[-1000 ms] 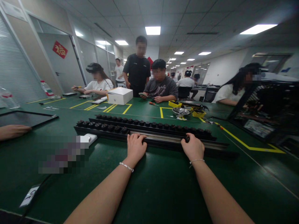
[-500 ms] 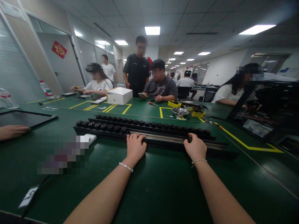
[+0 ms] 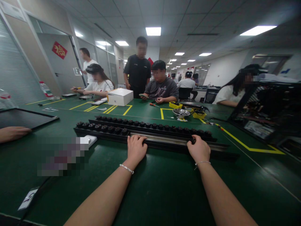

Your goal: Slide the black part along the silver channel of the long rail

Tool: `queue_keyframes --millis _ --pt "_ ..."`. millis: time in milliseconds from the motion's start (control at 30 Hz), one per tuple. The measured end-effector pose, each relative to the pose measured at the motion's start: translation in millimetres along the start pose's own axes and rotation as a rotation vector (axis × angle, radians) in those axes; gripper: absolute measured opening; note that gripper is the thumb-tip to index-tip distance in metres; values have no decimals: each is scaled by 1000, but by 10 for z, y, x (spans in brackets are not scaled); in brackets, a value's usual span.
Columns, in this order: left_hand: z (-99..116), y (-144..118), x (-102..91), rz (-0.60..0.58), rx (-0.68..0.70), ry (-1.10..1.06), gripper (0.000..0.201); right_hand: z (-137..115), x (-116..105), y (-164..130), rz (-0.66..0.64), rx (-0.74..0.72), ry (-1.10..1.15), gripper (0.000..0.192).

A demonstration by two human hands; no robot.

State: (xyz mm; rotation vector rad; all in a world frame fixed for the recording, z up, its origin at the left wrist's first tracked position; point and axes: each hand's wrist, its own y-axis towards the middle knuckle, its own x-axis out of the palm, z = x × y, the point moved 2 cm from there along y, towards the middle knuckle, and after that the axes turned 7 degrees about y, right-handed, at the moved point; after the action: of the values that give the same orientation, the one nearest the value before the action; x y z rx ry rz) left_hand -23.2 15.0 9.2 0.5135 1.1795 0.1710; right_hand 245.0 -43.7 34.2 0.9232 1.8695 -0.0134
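A long black rail (image 3: pixel 164 141) with a bare silvery channel lies across the green table in front of me. Several black round socket-like pieces (image 3: pixel 103 128) sit along its left part. My left hand (image 3: pixel 137 147) grips the rail near its middle, fingers over the far side and thumb along the channel. Farther right, my right hand (image 3: pixel 199 149) is closed around a small black socket-like piece (image 3: pixel 193 141) at the channel; the fingers hide most of it. Just behind lies a second black rail (image 3: pixel 150 125), lined with similar pieces.
Another person's hand (image 3: pixel 15 134) touches a dark panel (image 3: pixel 28 117) at left. A white box (image 3: pixel 120 97), a metal bowl (image 3: pixel 181 113) and a yellow tray (image 3: pixel 175 105) stand toward the back. An open black case (image 3: pixel 265 110) stands at right. Several people are around.
My right hand has slid a little to the right along the rail with the small black piece. My left hand stays in place. A person in the background has moved left.
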Motion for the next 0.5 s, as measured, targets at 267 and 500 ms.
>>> queue_keyframes --millis 267,500 --pt "-3 3 8 5 -4 -8 34 18 -3 13 -18 14 27 43" --pt "-5 0 5 -3 -1 7 33 47 -36 24 -13 19 -22 43"
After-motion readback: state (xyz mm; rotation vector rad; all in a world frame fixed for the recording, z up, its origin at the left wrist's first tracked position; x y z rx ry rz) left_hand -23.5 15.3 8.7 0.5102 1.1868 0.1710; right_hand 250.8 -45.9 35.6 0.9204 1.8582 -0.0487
